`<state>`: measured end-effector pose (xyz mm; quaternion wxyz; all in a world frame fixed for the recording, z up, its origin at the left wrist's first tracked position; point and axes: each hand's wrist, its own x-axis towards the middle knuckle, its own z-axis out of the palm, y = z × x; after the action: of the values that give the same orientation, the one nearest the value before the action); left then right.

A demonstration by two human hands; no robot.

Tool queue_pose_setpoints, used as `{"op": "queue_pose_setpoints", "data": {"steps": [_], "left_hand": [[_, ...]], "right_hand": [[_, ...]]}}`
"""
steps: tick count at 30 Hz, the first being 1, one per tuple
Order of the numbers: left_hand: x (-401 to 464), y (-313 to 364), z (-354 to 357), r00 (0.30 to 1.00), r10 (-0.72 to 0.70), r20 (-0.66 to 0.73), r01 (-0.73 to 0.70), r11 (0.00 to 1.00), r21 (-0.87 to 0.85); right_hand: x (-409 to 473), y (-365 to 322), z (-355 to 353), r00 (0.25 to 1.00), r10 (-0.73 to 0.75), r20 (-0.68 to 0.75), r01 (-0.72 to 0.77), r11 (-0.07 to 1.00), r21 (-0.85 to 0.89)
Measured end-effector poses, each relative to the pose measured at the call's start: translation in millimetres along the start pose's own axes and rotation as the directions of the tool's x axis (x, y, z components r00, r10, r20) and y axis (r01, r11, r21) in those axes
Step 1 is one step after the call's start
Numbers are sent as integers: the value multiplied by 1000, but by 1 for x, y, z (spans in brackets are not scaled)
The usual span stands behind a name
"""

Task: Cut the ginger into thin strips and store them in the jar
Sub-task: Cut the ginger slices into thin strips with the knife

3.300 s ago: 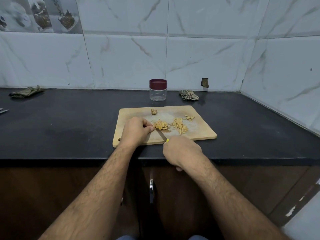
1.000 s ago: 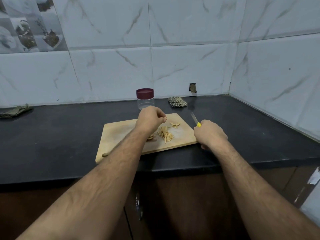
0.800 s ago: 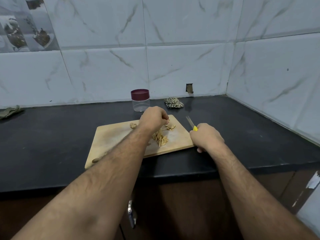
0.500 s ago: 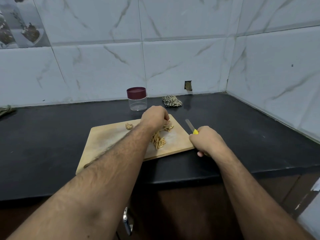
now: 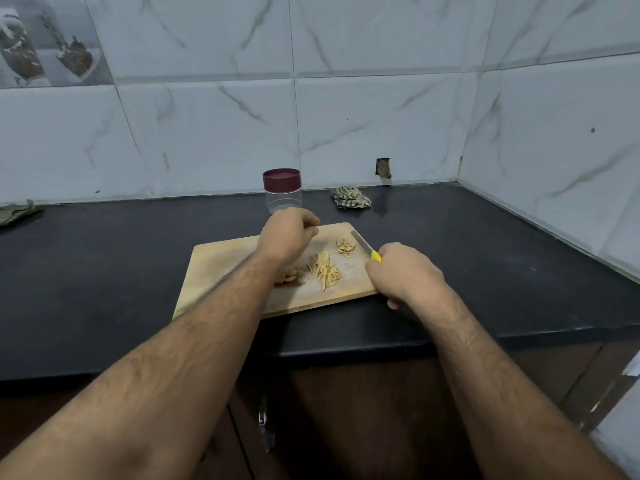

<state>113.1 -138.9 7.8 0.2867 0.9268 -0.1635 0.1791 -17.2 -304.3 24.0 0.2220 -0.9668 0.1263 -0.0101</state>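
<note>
A wooden cutting board point(image 5: 221, 271) lies on the black counter. On it are a pile of thin ginger strips point(image 5: 323, 270), a smaller heap of bits point(image 5: 345, 247) and some ginger slices point(image 5: 287, 276), half hidden by my left forearm. My left hand point(image 5: 289, 233) hovers over the board's far side with curled fingers and the thumb against the fingertips. Anything in or under it is hidden. My right hand point(image 5: 405, 271) grips a yellow-handled knife point(image 5: 361, 243) at the board's right edge, blade pointing away. The clear jar point(image 5: 282, 194) stands behind the board with its maroon lid on.
A crumpled checked cloth point(image 5: 351, 197) lies to the right of the jar, and another rag point(image 5: 17, 213) sits at the far left. Tiled walls meet in a corner at the right. The counter's front edge point(image 5: 485, 336) runs just below the board.
My left hand left the ginger slices and moved to the board's far side. It now covers the small ginger piece seen earlier. My right hand drew the knife off to the right edge.
</note>
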Motion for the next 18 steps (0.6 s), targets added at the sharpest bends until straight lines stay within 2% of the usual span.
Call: {"op": "queue_pose_setpoints", "data": {"steps": [7,11,18], "left_hand": [[-47,-36,-41,977,-136,-162,141,990,21],[-69,-53,-53,967,-207,-146,216,975,54],[-82,-67,-49,969,-226,-98,230,973,32]], "right_hand": [[-20,-24,-2,993,-49,104,62,990,-124],[-20,-30,0,994,-7,106,27,983,-181],[-11,-45,11,990,-19,136,45,982,-184]]}}
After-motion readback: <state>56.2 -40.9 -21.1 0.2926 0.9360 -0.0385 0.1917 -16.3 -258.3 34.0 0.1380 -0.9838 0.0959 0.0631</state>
